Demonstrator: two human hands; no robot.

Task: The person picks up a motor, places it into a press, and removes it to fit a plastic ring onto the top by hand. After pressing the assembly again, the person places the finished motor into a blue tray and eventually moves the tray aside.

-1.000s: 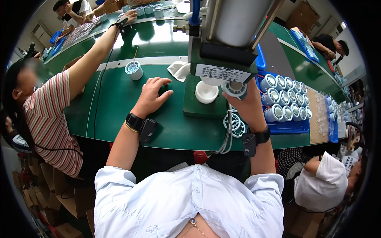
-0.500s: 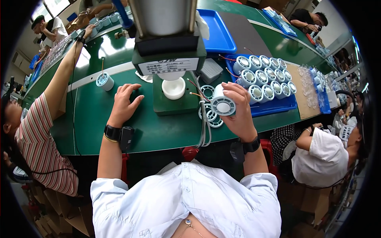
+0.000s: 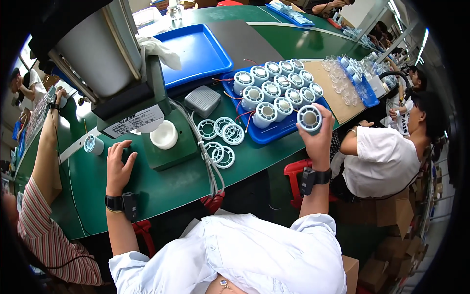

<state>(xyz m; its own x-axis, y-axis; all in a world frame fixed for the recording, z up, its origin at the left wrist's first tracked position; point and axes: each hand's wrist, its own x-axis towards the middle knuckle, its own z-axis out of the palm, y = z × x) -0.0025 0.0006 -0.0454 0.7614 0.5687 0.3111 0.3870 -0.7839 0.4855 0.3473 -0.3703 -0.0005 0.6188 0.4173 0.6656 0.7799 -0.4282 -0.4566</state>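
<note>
My right hand (image 3: 319,139) is closed around a light-blue plastic cylinder (image 3: 309,118) with a slotted rim and a grey-brown round centre facing up. It is at the near right edge of a blue tray (image 3: 274,136), where several similar cylinders (image 3: 270,90) stand in rows, some with thin wires. My left hand (image 3: 119,165) holds nothing, its fingers apart and bent over the green table beside the press (image 3: 125,105). A white round cup (image 3: 164,135) sits on the press's green base. Left of it, one more light-blue cylinder (image 3: 93,145) with a wire lies tilted on the table.
Loose light-blue rings (image 3: 224,157) and grey cables (image 3: 208,169) are right of the press. Behind them are a grey pedal (image 3: 202,101) and another blue tray (image 3: 193,56). Clear plastic pieces (image 3: 341,81) lie on cardboard. Co-workers sit at left (image 3: 56,225) and right (image 3: 384,161).
My right hand has moved right with a cylinder, from beside the press to the tray's near right edge. The visible centre was white before; now it is grey-brown. The view has swung right.
</note>
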